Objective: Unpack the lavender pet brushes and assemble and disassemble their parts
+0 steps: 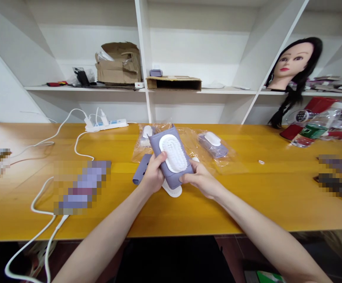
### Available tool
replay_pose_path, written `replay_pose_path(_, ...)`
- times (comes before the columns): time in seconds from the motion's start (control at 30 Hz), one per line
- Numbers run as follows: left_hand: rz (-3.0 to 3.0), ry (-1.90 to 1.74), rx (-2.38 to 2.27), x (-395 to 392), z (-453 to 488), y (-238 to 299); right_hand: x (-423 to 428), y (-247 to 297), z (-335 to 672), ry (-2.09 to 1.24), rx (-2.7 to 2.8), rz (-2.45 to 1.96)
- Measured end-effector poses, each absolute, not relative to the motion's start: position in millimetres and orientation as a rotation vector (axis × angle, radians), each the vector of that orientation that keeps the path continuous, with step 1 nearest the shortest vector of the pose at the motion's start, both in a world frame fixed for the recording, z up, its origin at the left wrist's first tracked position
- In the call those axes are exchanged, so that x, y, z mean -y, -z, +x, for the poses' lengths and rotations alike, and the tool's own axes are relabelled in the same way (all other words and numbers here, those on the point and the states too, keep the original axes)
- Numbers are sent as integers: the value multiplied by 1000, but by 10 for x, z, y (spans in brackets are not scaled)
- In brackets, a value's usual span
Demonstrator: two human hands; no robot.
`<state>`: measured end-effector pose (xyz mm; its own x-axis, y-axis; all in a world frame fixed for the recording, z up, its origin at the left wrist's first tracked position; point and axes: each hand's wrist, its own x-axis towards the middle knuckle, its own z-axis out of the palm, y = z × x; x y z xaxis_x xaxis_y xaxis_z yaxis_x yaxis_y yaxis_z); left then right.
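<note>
Both my hands grip a lavender plastic case with a white oval bristle brush lying in it, bristles up. My left hand wraps its lower left side, and my right hand pinches its lower right corner. A white oval piece sticks out below the case, partly hidden by it. A separate lavender piece lies behind my left hand on the table. Two similar brushes in clear plastic bags lie just beyond, one to the right and one to the left.
The yellow wooden table carries a white power strip with white cables, and pixelated patches hide some items. Red and clear packages lie far right. Behind stand white shelves with cardboard boxes and a mannequin head.
</note>
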<state>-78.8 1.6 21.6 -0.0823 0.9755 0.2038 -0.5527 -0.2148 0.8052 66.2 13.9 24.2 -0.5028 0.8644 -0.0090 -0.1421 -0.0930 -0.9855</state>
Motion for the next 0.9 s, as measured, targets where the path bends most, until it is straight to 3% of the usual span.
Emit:
replay_pose_path(0.3,1004,-1529,-697,9,-739,-174,-290,-203,703,-1584,1343,-712)
replay_pose_path(0.6,1033,-1451,-871,4,-733,-135,-300,-226,834,-752,1898,-940)
replay_pose_path(0.7,993,-1447,-836,8,-736,-148,-359,-211,838,-839,1839,-900)
replay_pose_path(0.9,1026,-1486,-770,19,-727,-161,-334,-214,744,-1385,1535,-747)
